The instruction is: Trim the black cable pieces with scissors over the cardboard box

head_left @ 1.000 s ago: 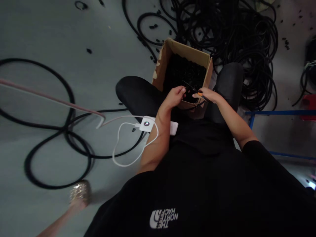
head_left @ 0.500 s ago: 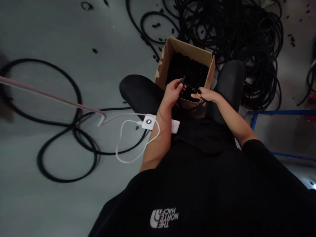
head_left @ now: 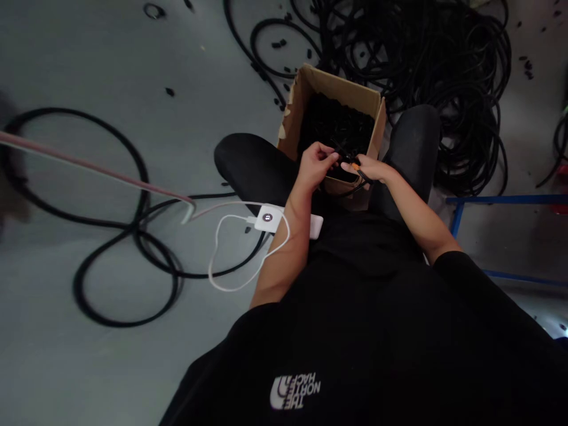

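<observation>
R hand (head_left: 371, 168) w/ orange tool (head_left: 355, 167)

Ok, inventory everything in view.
Box: one, brown, upper centre.
Pieces: many, black, inside box.
Tool: one, orange-black, over box.
Hose heap: one, black, top.
Looped hose: count unclear, black, left.
Bits: many, black, floor.
Ring: one, dark, top left.
Device: one, white, centre-left.
Cord: one, white, beside device.
Strip: one, pinkish, left.
Frame: one, blue, right.
Object: one, red, right edge.
Shirt: one, black, bottom.
Legs: two, black-clad, flanking box.
Left hand: one, bare, at box.
Right hand: one, bare, gripping tool.
</observation>
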The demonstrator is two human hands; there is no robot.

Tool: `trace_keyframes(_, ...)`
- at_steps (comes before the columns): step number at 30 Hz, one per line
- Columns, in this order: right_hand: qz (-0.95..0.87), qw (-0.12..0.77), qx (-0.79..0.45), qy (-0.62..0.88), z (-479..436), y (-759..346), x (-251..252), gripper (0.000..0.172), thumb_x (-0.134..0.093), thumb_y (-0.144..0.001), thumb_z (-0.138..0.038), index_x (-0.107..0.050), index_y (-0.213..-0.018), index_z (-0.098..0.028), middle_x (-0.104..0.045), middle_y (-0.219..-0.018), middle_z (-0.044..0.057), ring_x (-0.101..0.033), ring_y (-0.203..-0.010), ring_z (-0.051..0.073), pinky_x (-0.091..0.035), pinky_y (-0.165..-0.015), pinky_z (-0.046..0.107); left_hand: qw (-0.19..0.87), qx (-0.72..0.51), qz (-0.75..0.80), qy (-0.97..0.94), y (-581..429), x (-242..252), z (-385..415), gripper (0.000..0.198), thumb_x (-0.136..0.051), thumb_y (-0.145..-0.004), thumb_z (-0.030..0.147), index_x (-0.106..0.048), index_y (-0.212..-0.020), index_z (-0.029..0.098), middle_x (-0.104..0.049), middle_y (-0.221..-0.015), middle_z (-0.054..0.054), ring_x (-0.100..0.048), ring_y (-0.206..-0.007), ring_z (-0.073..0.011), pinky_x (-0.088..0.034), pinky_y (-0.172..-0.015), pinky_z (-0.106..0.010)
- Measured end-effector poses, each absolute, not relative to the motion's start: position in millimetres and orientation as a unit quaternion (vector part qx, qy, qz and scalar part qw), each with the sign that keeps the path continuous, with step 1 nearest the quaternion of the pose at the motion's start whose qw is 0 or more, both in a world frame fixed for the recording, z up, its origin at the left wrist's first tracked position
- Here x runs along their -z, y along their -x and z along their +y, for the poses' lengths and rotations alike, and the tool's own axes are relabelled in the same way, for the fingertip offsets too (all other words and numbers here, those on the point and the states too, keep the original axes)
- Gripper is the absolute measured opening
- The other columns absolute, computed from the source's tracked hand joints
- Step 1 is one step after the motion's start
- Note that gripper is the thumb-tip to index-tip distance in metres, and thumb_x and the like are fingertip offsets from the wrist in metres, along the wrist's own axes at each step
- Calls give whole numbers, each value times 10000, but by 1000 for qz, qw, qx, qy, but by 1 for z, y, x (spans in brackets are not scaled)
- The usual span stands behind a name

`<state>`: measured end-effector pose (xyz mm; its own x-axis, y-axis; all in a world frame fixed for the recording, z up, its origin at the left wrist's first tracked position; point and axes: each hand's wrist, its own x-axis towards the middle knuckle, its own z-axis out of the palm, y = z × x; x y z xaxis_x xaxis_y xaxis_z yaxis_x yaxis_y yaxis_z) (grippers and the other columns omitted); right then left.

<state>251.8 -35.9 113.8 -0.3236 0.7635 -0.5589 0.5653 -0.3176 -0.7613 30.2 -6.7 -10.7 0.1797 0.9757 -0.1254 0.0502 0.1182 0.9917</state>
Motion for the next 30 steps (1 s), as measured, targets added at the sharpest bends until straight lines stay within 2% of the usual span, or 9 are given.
trace_keyframes(4, -587, 44, -534, 606, -38, -250, -119, 743, -939, -1102, -884, -602, -931, -245, -557, -767, -11, -539, -870, 190, -449, -754, 292, 549, -405, 468, -562, -29, 14, -7, 774, -1195, -983, 751, -603, -955, 253, -725, -846, 2, -729, -699, -192, -555, -625, -275)
trace_keyframes(8, -594, 42, -521, 612, -38, -250, -119, 738, -921, -1114, -890, -617, -920, -246, -593, -794, 8, -570, -894, 208, -452, -768, 300, 545, -402, 443, -587, -28, 14, -7, 752, -1154, -1011, 761, -596, -950, 260, -715, -846, -8, -704, -718, -198, -546, -645, -281)
trace_keyframes(11, -596, 29, -498, 630, -35, -250, -114, 682, -959, -1142, -769, -617, -878, -241, -665, -883, 41, -625, -942, 223, -468, -824, 319, 546, -400, 440, -590, -27, 15, -5, 758, -1152, -998, 774, -593, -947, 264, -697, -834, -4, -689, -712, -202, -548, -641, -286)
trace_keyframes(15, -588, 4, -464, 663, -32, -247, -106, 500, -933, -1203, -499, -653, -889, -228, -751, -1012, 81, -713, -1025, 247, -472, -877, 329, 552, -397, 441, -586, -24, 19, -2, 765, -1131, -1033, 787, -571, -959, 271, -700, -812, -5, -677, -687, -204, -562, -637, -300)
trace_keyframes(19, -588, -1, -417, 693, -33, -245, -101, 333, -906, -1164, -370, -728, -935, -207, -799, -1033, 95, -756, -1025, 252, -476, -862, 333, 542, -399, 457, -581, -24, 22, 0, 759, -1098, -1090, 775, -541, -971, 273, -756, -850, -28, -699, -693, -208, -598, -674, -321)
trace_keyframes(27, -618, -16, -390, 682, -34, -250, -96, 288, -878, -1135, -299, -777, -898, -169, -664, -815, 41, -620, -832, 190, -381, -738, 326, 529, -379, 517, -556, -27, 19, -1, 642, -1055, -1184, 616, -551, -991, 268, -755, -861, -29, -711, -707, -206, -591, -693, -300)
trace_keyframes(30, -620, -13, -392, 679, -33, -252, -98, 342, -892, -1133, -321, -744, -857, -183, -613, -776, 24, -603, -818, 186, -373, -730, 327, 531, -378, 522, -550, -24, 18, -2, 568, -1027, -1206, 527, -566, -1003, 266, -766, -883, -29, -710, -718, -202, -587, -697, -292)
